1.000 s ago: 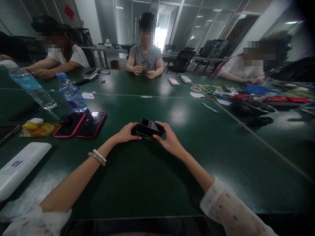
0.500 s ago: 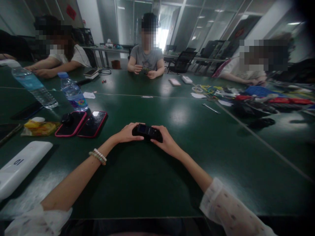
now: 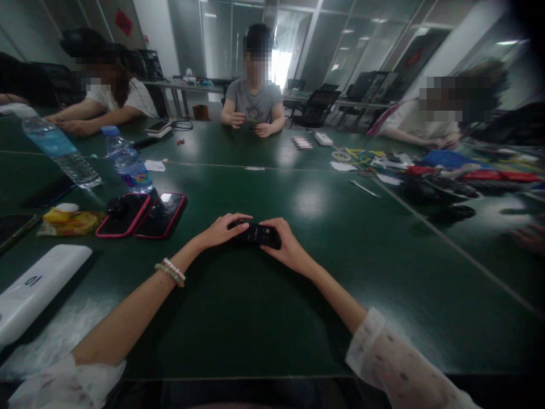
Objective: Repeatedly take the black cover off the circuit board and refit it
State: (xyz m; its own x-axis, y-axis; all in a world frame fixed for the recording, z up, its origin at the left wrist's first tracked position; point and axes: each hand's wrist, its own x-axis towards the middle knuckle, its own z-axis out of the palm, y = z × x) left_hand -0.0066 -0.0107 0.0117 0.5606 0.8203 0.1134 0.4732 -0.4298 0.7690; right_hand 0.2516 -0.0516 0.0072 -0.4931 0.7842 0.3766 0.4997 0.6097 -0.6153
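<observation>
A small black handheld device (image 3: 256, 233) with pale markings on its face is between my two hands, above the green table (image 3: 255, 318). My left hand (image 3: 221, 230) grips its left end, the thumb lying across the face and the fingers along the far edge. Around the right end, my right hand (image 3: 286, 243) is closed, thumb at the near side and fingers behind. The device's exact kind cannot be made out. Bead bracelets (image 3: 171, 271) circle my left wrist.
Left are two pink-edged phones (image 3: 160, 216), a yellow packet (image 3: 70, 220), a white case (image 3: 42, 287) and two water bottles (image 3: 128, 162). A wrench (image 3: 365, 188) and piled cables (image 3: 447, 165) lie right. Several people sit around; someone's blurred hand (image 3: 530, 236) shows at the right edge.
My left thumb has moved from the near edge up onto the device's face. The device has tipped so its face looks different. A blurred hand has appeared at the right edge.
</observation>
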